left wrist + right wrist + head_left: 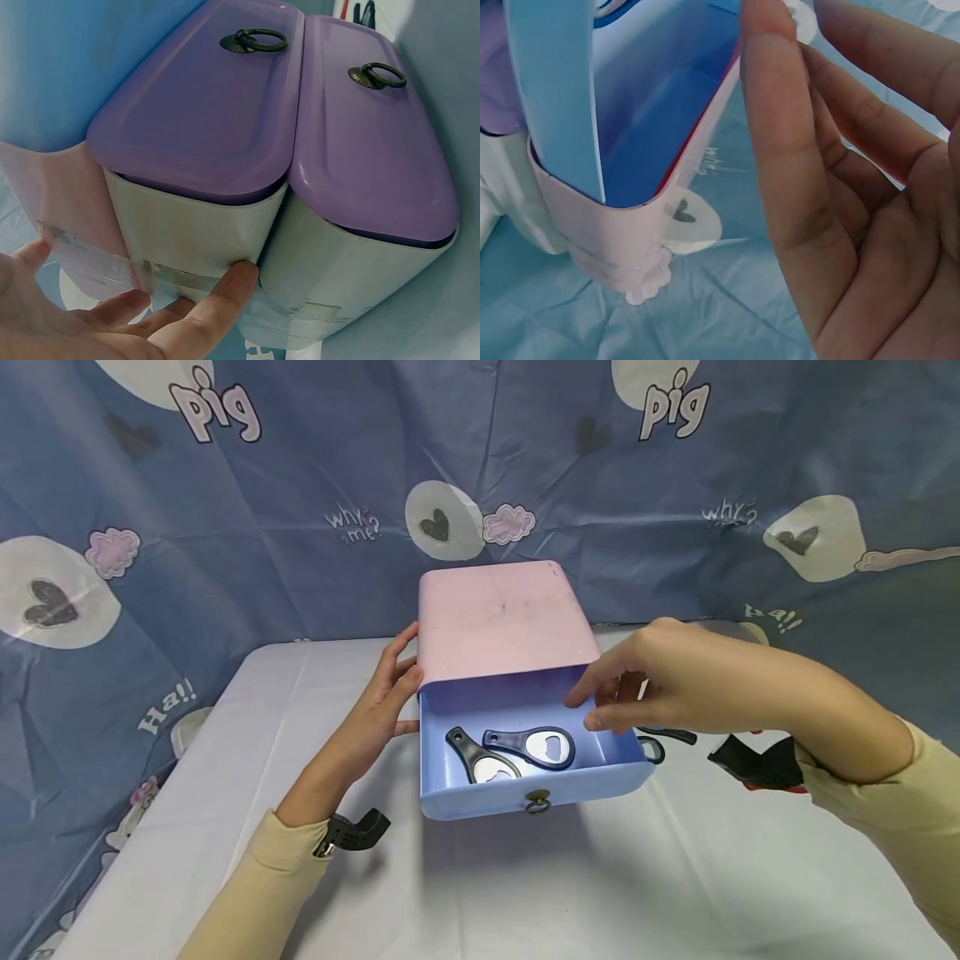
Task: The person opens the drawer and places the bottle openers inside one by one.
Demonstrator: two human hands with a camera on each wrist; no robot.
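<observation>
A blue drawer (480, 803) is pulled out of a pink casing (506, 618). Inside it lie two bottle openers: a black one (463, 745) at the left and a dark blue one (550, 747) beside it. My left hand (375, 714) touches the left side of the casing with fingers spread. In the left wrist view, a fingertip (241, 276) meets the wall of a whitish lower casing (202, 232). Over the drawer's right part hovers my right hand (652, 681), fingers loosely bent and nothing between them.
Two purple drawers (210, 112) sit shut in the casings stacked with the pink one. Right of the blue drawer, a dark ring-ended object (654, 748) and a black handle (678, 736) show on the white table (570, 893). Printed blue cloth (300, 568) hangs behind.
</observation>
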